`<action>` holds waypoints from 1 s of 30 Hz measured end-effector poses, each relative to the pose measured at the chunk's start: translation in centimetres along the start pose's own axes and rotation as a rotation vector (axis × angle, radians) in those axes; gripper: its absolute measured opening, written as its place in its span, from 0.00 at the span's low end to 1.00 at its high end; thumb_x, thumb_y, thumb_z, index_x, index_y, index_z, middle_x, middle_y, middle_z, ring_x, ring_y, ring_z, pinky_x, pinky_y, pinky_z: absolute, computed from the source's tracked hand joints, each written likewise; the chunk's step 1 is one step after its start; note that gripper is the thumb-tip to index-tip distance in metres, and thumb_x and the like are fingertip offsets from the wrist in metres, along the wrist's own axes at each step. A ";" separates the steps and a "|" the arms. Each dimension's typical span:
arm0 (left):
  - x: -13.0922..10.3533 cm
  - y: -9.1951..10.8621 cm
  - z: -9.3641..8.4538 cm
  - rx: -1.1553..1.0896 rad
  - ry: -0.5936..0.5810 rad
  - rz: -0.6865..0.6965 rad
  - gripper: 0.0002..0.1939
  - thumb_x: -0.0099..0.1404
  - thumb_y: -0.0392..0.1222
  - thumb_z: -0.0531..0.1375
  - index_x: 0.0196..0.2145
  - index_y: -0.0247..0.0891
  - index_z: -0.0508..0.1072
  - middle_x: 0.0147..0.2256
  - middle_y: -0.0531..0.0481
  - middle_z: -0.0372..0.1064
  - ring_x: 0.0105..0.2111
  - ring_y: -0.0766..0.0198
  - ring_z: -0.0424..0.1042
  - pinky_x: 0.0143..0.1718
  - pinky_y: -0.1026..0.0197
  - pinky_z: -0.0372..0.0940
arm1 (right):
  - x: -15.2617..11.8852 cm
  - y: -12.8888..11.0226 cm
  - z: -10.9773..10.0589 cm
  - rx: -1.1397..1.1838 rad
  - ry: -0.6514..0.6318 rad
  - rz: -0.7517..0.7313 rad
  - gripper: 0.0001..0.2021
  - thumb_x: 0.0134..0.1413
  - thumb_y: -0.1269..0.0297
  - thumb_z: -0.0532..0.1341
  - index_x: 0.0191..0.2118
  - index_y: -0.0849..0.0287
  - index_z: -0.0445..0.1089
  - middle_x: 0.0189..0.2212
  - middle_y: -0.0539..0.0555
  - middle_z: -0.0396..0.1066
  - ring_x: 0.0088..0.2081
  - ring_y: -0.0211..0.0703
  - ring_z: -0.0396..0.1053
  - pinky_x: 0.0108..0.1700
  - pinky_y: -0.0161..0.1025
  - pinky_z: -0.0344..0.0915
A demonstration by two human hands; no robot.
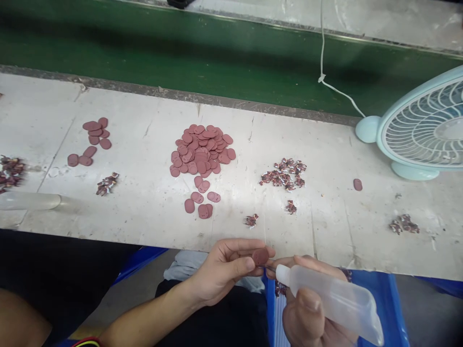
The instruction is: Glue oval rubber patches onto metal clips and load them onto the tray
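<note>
Between the thumb and fingers of my left hand [224, 270] is a small reddish-brown oval disc [260, 256], held just off the table's front edge. My right hand [311, 308] is wrapped round a translucent white squeeze bottle [333, 296], tilted with its thin nozzle at the disc's lower edge. Whether any liquid comes out is too small to tell. Beyond my hands lies a heap of similar ovals [202, 149], with several loose ones [204, 211] in front. Small brown-and-white figures [284, 174] form a pile to the right, and a single figure [251, 220] lies nearest my left hand.
A pale blue fan [427, 125] stands at the right, its white cord [340, 90] running up. Blue bins [379, 299] sit below the table edge. At left are another bottle [31, 201], more figures [10, 171] and a person's arm [21, 320].
</note>
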State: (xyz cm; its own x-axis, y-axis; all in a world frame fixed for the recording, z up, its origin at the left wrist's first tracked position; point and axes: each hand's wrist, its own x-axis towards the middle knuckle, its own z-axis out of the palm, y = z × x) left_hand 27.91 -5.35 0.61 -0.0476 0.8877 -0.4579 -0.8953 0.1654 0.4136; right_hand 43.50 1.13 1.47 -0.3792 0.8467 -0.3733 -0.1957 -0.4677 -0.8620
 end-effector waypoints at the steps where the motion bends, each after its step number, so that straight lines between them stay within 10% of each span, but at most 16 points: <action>1: 0.0 0.1 0.0 -0.002 -0.009 0.003 0.17 0.60 0.40 0.69 0.48 0.40 0.80 0.48 0.42 0.79 0.44 0.59 0.79 0.44 0.64 0.70 | 0.6 -0.6 -0.4 0.027 0.012 0.016 0.21 0.48 0.54 0.66 0.50 0.47 0.70 0.35 0.55 0.71 0.34 0.52 0.73 0.20 0.45 0.72; 13: -0.9 2.3 -1.6 -0.015 0.049 0.107 0.08 0.63 0.35 0.66 0.42 0.41 0.79 0.47 0.44 0.79 0.41 0.60 0.80 0.37 0.68 0.71 | 10.0 -3.6 -6.9 1.674 -0.065 0.418 0.21 0.53 0.62 0.65 0.52 0.49 0.62 0.23 0.43 0.55 0.22 0.33 0.58 0.13 0.23 0.58; 15: -1.2 2.8 -2.1 -0.017 0.087 0.125 0.08 0.63 0.35 0.66 0.41 0.40 0.79 0.47 0.44 0.79 0.41 0.60 0.80 0.37 0.68 0.71 | 8.9 -3.6 -5.9 1.402 -0.117 0.310 0.23 0.52 0.61 0.66 0.53 0.51 0.62 0.24 0.44 0.56 0.22 0.32 0.58 0.12 0.22 0.54; 20: -1.6 3.4 -2.4 -0.039 0.110 0.175 0.08 0.63 0.35 0.66 0.42 0.40 0.79 0.48 0.43 0.79 0.42 0.60 0.80 0.37 0.70 0.71 | 6.1 -2.5 -0.2 -0.335 0.009 -0.053 0.12 0.54 0.54 0.67 0.39 0.57 0.73 0.21 0.46 0.64 0.20 0.35 0.61 0.17 0.31 0.57; 23: -1.7 3.4 -2.3 -0.050 0.089 0.191 0.08 0.64 0.35 0.65 0.42 0.40 0.79 0.48 0.43 0.79 0.42 0.60 0.80 0.37 0.70 0.71 | 6.7 -1.2 2.8 -0.961 -0.036 -0.134 0.13 0.51 0.52 0.69 0.36 0.56 0.74 0.21 0.48 0.68 0.25 0.41 0.66 0.27 0.37 0.60; 30: -1.7 3.1 -2.2 -0.029 0.090 0.200 0.07 0.65 0.35 0.65 0.41 0.39 0.79 0.50 0.43 0.78 0.44 0.59 0.80 0.36 0.70 0.71 | 7.8 -1.5 4.5 -1.234 -0.192 -0.246 0.10 0.58 0.54 0.63 0.36 0.55 0.73 0.32 0.53 0.73 0.31 0.44 0.70 0.34 0.40 0.65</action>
State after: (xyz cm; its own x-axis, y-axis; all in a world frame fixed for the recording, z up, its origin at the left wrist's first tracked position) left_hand 24.25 -7.26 0.95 -0.2632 0.8596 -0.4380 -0.8766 -0.0235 0.4806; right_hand 36.75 7.31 1.44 -0.5971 0.7788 -0.1922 0.6496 0.3289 -0.6855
